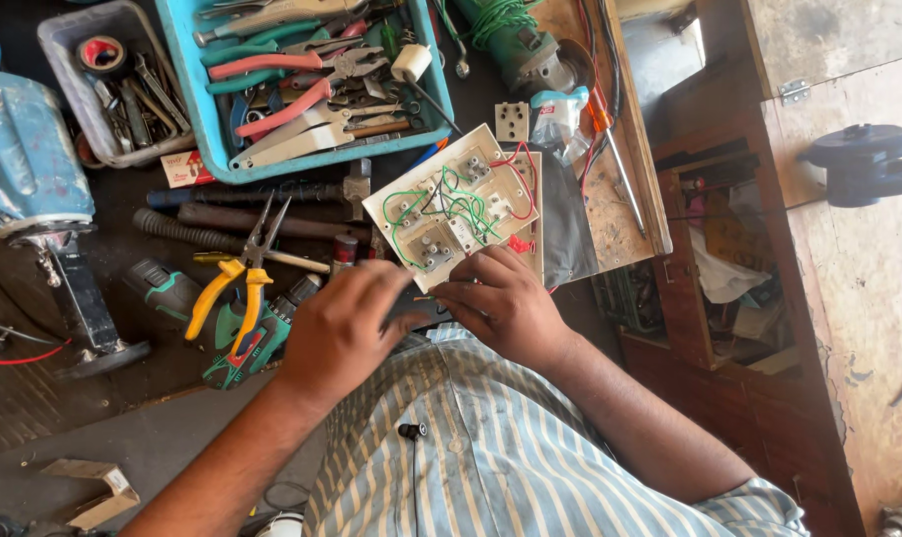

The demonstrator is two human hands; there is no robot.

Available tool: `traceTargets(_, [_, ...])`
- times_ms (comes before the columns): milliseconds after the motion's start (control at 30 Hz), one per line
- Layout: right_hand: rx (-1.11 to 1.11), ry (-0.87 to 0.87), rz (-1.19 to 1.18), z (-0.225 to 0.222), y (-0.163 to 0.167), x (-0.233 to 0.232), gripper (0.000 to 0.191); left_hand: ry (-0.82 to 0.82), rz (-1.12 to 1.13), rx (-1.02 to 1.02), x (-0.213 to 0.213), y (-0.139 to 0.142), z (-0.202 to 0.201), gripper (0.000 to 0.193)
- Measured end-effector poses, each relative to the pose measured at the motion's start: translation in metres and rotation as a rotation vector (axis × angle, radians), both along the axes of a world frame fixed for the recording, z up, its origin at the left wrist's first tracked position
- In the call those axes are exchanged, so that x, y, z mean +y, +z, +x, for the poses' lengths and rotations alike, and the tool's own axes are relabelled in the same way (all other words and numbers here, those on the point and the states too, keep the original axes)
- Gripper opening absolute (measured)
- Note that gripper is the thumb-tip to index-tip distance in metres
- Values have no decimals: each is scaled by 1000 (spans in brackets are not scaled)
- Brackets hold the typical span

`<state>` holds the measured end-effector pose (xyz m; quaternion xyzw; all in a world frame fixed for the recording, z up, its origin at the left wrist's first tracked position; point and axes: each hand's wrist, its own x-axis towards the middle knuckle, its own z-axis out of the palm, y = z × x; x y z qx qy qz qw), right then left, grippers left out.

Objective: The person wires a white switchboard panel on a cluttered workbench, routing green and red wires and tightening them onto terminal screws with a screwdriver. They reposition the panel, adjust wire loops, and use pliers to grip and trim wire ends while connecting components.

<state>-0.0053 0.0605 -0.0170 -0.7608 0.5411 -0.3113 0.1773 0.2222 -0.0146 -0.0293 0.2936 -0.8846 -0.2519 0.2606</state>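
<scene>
Both hands meet at the near edge of the white switch plate [456, 204], which lies back-up on the cluttered bench [153, 438], wires exposed. Left hand [340, 333] fingers curled, grasp indeterminable; right hand [501, 298] fingertips pinch at the plate's edge. Yellow-handled pliers [237, 283] lie just left.

Two hands, the left hand [340, 333] and right hand [501, 303], met at one white switch plate [451, 204] in the middle of the frame. One yellow-handled plier [234, 288] lay at centre left. Two trays sat along the top: one blue tray [197, 109] and one grey tray [63, 80].
</scene>
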Motion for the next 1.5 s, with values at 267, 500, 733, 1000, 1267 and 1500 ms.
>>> traceTargets(267, [-17,25,28,-8,-5,-1,16,-195,-319,25,-1,-26,3,21])
traceTargets(500, [22,161,-130,-31,-16,-12,23,120,1385,308,22,-53,-30,26])
traceTargets(733, [-31,259,-82,-63,-20,-26,26,136,17,91,28,-13,-45,32])
traceTargets(1000, [-24,425,-124,-86,-33,-30,31,220,236,84,56,-36,-59,15])
traceTargets(1267, [-21,447,-185,-90,-32,-25,31,422,1260,388,70,-50,-66,35])
traceTargets(1500, [-89,384,-143,-91,-30,-19,31,181,-75,10,57,2,-68,23])
